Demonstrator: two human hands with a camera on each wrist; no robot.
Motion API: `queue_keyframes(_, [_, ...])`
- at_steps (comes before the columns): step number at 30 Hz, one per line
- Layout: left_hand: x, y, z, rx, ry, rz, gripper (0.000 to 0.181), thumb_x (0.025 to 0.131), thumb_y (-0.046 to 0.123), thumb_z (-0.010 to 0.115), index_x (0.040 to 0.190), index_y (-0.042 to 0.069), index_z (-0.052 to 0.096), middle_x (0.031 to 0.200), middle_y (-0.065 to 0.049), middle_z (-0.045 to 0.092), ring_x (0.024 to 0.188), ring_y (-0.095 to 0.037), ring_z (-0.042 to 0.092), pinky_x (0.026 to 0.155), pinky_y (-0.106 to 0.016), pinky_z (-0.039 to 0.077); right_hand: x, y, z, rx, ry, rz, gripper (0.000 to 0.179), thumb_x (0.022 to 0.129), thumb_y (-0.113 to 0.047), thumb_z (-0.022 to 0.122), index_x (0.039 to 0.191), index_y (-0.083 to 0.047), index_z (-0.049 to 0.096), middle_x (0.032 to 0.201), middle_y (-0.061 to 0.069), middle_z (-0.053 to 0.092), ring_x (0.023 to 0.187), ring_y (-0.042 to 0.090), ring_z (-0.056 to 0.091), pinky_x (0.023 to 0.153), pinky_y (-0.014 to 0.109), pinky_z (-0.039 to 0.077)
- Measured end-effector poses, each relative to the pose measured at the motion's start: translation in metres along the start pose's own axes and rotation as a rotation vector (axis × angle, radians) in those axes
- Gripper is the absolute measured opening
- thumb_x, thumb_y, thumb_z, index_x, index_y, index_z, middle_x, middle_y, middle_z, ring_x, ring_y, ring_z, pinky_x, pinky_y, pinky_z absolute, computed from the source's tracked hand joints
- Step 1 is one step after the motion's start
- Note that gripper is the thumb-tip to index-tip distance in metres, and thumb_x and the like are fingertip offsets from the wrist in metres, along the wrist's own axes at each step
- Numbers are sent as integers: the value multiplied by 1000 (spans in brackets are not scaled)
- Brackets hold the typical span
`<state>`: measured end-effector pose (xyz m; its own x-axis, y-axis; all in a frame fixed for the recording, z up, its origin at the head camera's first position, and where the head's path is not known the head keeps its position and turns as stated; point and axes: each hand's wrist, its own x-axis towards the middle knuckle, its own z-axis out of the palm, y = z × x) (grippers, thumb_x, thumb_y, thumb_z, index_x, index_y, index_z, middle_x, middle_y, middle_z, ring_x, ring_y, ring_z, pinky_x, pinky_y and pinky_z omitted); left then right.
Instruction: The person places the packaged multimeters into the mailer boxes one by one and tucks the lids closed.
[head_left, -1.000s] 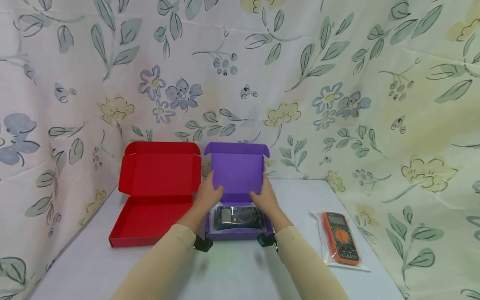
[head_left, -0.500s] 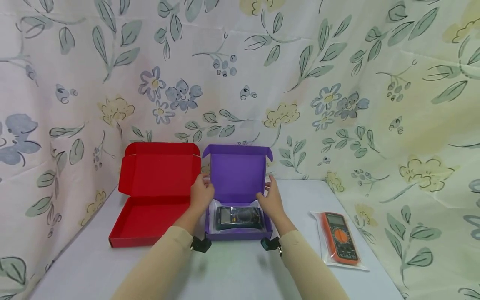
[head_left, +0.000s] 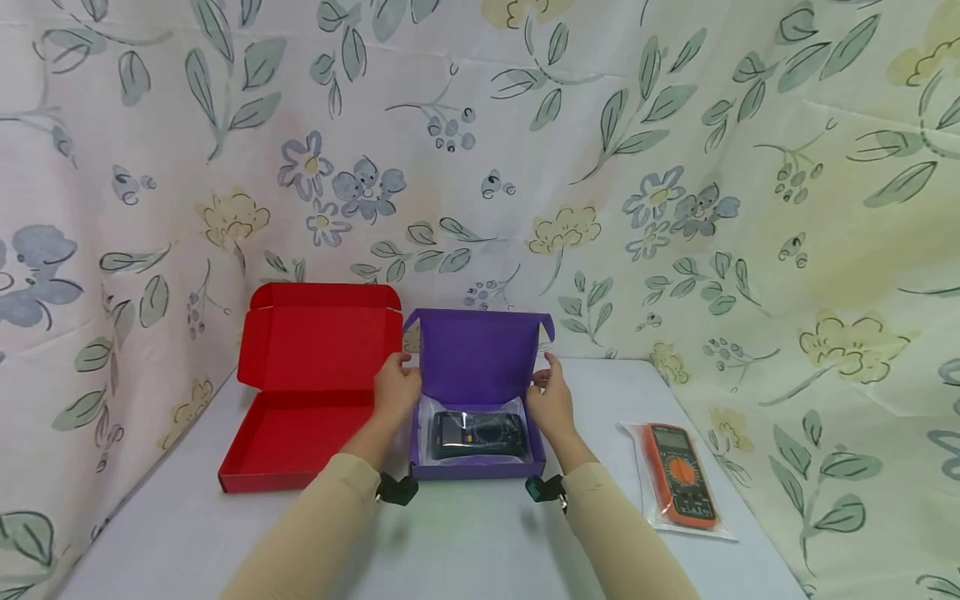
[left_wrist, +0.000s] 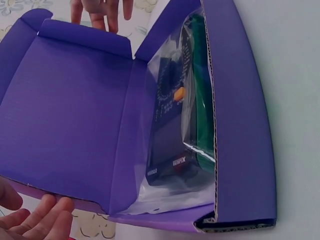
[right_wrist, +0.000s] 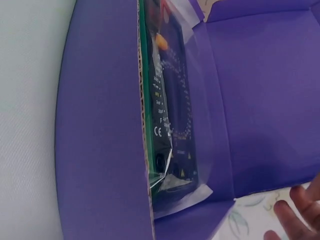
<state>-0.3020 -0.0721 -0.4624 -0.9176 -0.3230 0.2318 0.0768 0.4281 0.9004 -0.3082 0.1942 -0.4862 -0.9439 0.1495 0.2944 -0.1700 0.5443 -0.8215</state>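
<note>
A purple cardboard box [head_left: 480,472] stands on the table with its lid [head_left: 480,354] raised and leaning forward. Inside lies a dark green and black multimeter [head_left: 480,433] in a clear plastic bag. My left hand [head_left: 395,392] is at the lid's left side, its fingertips [left_wrist: 47,210] at the side flap with the thumb apart. On the opposite side, my right hand [head_left: 551,404] is beside the lid's right edge, fingers [right_wrist: 295,215] spread; contact there is unclear. Neither hand pinches anything.
Left of the purple box stands an open red box [head_left: 300,482], lid up against the floral cloth [head_left: 480,125]. An orange multimeter [head_left: 682,475] in a clear bag lies on the white table [head_left: 480,542] to the right.
The purple lid has tipped forward, its top edge now lower and nearer. Both hands have moved outward from the lid's inner face to its outer sides.
</note>
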Motion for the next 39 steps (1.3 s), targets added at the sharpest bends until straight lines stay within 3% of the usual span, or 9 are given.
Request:
queue_keyframes(3, [0, -1, -1, -28, -8, -27, 34, 96, 7, 51, 125, -7, 63, 101, -27, 72, 90, -38, 68, 81, -49, 54, -1, 0, -1, -11, 10, 2, 67, 91, 2, 47, 157, -6, 36, 113, 15, 63, 105, 31, 63, 84, 47, 51])
queue_keyframes(7, [1, -6, -2, -85, -32, -56, 32, 101, 8, 48, 124, -9, 63, 96, -25, 73, 75, -30, 72, 71, -37, 59, -1, 2, -1, -56, 36, -11, 61, 93, 2, 45, 153, -8, 44, 108, 13, 66, 89, 28, 62, 78, 42, 49])
queue_keyframes(10, [2, -10, -5, -113, -61, -68, 32, 104, 11, 49, 123, -9, 63, 92, -26, 74, 72, -31, 75, 63, -28, 58, -1, 4, -1, -95, 52, -32, 59, 93, 2, 43, 152, -8, 48, 103, 12, 67, 80, 26, 58, 75, 40, 45])
queue_keyframes(15, [3, -13, -11, -133, -125, -91, 37, 106, 22, 54, 126, -6, 64, 88, -26, 74, 72, -34, 75, 54, -22, 53, -2, 6, -2, -131, 54, -72, 58, 93, 4, 42, 150, -2, 49, 98, 11, 68, 81, 28, 59, 74, 40, 44])
queue_keyframes(22, [5, -19, -16, -143, -238, -119, 51, 106, 36, 57, 135, -6, 61, 94, -28, 73, 75, -36, 75, 63, -34, 61, -5, 14, -6, -128, 18, -81, 51, 96, 4, 46, 147, 0, 53, 102, 15, 70, 95, 30, 64, 84, 45, 49])
queue_keyframes(27, [8, -25, -20, -135, -332, -126, 55, 105, 42, 57, 130, -7, 64, 97, -28, 73, 79, -36, 75, 68, -38, 62, -6, 22, -11, -99, -12, -109, 46, 96, 6, 47, 141, 2, 59, 99, 17, 70, 93, 32, 66, 86, 49, 51])
queue_keyframes(34, [12, -34, -24, -177, -433, -167, 49, 106, 34, 56, 126, -10, 65, 99, -28, 73, 82, -37, 75, 74, -44, 62, -7, 35, -20, -82, -63, -151, 21, 101, 3, 51, 108, 8, 71, 95, 22, 72, 100, 41, 69, 92, 57, 52])
queue_keyframes(39, [12, -38, -28, -181, -477, -228, 49, 106, 37, 57, 128, -5, 67, 103, -27, 73, 80, -34, 74, 75, -41, 62, -11, 42, -28, -33, -166, -196, 29, 100, 4, 54, 127, 3, 68, 105, 23, 73, 103, 42, 69, 95, 58, 52])
